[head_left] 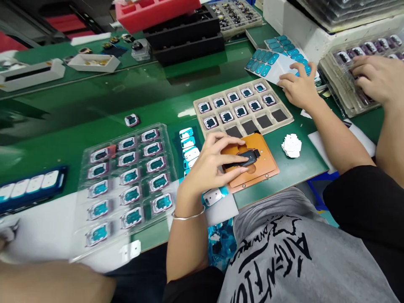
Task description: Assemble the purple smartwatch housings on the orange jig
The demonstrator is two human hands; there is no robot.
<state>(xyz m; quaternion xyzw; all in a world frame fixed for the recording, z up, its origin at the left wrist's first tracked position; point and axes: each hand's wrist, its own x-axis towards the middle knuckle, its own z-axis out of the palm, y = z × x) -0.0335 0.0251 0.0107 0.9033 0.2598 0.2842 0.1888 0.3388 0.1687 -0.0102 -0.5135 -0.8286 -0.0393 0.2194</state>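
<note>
Right hand (214, 164) is curled over a small black piece (251, 157), pinning it flat in the recess of the orange fixture (268, 168), probably so it seats square. Just behind sits a tan tray (284, 122), half filled with framed parts and within easy reach. The clear blister tray (126, 176) of the same parts lies to the left on the green table (94, 105). Left hand (8, 233) is a blur at the edge, so I can't tell its grip. A co-worker's hand (299, 89) rests on a sticker sheet (277, 59).
</note>
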